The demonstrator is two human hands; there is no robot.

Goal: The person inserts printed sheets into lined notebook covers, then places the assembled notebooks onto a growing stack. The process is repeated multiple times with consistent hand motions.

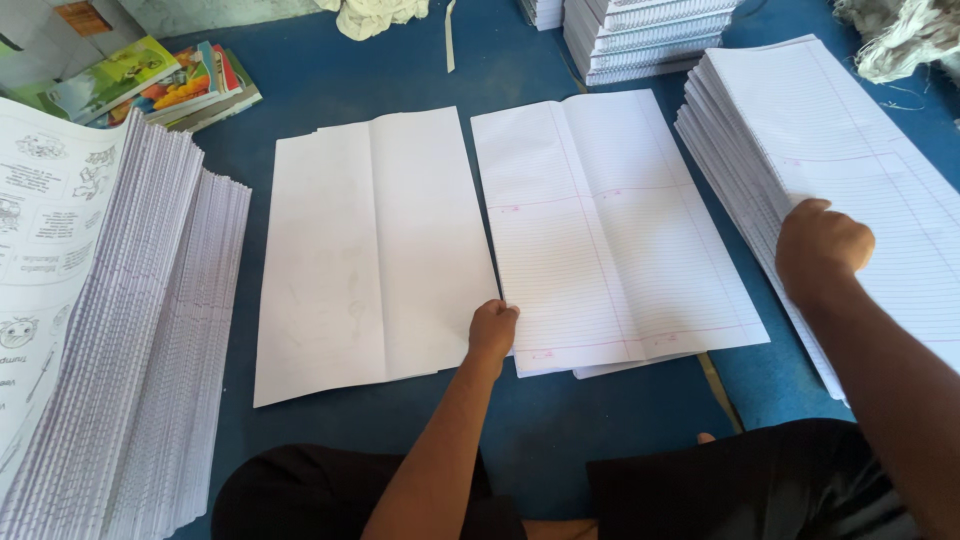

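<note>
My left hand [492, 330] rests at the near left corner of a small pile of ruled, creased sheets [610, 220] lying on the blue surface, fingers curled on the paper's edge. My right hand [820, 245] sits on top of a tall stack of ruled sheets [850, 140] at the right, fingers bent onto the top sheet. A blank white folded sheet [370, 240] lies flat just left of my left hand.
A tall fanned stack of printed sheets [110, 330] stands at the left. Colourful booklets [150, 85] lie at the back left. More paper stacks [640, 35] stand at the back, with crumpled cloth [375, 15] and frayed string [900, 40] nearby.
</note>
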